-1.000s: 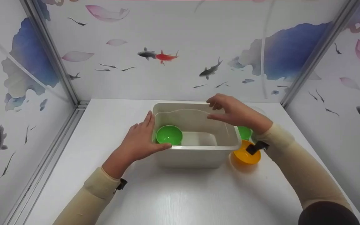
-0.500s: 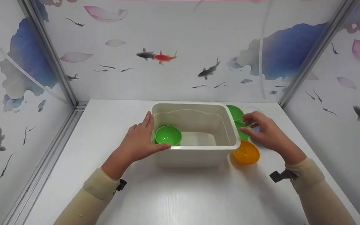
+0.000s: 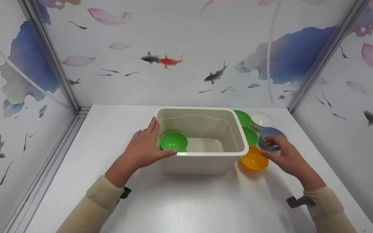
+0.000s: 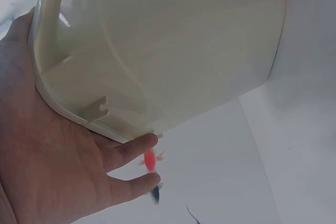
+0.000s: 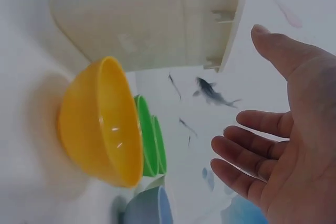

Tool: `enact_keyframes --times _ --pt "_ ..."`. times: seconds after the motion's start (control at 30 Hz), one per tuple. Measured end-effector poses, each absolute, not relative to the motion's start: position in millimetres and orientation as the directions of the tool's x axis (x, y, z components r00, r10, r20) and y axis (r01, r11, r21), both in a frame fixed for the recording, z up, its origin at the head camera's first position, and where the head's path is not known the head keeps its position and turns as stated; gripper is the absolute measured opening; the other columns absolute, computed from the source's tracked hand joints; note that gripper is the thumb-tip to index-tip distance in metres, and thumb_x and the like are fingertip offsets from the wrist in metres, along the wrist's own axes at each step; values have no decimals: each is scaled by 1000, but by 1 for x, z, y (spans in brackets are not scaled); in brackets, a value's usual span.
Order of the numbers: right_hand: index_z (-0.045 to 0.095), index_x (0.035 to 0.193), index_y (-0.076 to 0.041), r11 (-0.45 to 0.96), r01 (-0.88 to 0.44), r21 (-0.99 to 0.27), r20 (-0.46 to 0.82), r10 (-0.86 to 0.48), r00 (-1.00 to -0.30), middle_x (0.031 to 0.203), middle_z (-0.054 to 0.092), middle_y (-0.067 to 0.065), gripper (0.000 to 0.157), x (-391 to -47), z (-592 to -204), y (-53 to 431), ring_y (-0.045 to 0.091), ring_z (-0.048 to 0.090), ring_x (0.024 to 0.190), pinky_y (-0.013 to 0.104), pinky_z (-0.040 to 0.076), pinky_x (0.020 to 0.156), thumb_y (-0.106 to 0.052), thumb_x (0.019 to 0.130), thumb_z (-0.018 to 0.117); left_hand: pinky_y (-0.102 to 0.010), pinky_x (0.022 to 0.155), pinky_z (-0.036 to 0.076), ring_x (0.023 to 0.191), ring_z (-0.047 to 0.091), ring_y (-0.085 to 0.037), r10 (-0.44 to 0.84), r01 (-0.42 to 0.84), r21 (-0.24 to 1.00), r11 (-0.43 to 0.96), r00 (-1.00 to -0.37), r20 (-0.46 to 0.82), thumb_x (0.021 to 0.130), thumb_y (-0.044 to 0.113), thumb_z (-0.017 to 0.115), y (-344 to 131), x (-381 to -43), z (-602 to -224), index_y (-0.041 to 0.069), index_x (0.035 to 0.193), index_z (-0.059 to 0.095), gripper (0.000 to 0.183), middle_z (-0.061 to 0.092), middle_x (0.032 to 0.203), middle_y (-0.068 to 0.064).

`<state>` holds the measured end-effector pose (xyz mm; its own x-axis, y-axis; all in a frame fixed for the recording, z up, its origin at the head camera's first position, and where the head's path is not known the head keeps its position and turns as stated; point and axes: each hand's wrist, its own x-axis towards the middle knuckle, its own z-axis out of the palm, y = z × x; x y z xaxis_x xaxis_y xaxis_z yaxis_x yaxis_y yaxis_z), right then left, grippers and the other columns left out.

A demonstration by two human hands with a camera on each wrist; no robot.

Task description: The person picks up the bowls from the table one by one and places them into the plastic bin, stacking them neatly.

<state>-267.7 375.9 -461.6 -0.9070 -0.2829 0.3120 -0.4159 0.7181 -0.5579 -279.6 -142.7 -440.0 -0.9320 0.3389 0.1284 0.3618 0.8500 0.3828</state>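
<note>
Off-white and deep, the bin (image 3: 193, 165) stands near the back edge of the table (image 3: 186, 207) with a green bowl (image 3: 174, 141) inside its left end, and your left hand (image 3: 142, 145) rests against that end, fingers extended, thumb at the front rim. Your right hand (image 3: 285, 157), fingers parted and holding nothing, hovers by the blue bowl (image 3: 272, 131) and orange bowl (image 3: 254, 160), which sit with two more green bowls (image 3: 250, 136) and a white bowl (image 3: 261, 119) between bin and right table edge.

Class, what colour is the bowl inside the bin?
Green; the bowl shows best in the head view.
</note>
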Motion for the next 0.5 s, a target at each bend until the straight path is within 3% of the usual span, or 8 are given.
enact_keyframes --times 0.23,0.5 --pt "56 146 2 741 -356 -569 265 -245 -933 142 63 22 63 -259 -479 380 38 60 129 48 54 108 -29 100 86 -66 129 28 166 28 -39 343 363 390 846 -931 123 84 96 60 -143 -280 -442 -3 175 13 143 10 184 -20" --pt "50 149 4 772 -312 -553 244 -208 -947 141 58 23 72 -256 -499 387 43 58 126 65 50 105 -32 99 88 -64 128 30 164 31 -40 348 372 376 849 -928 131 85 93 61 -144 -281 -441 -5 174 14 140 11 183 -21"
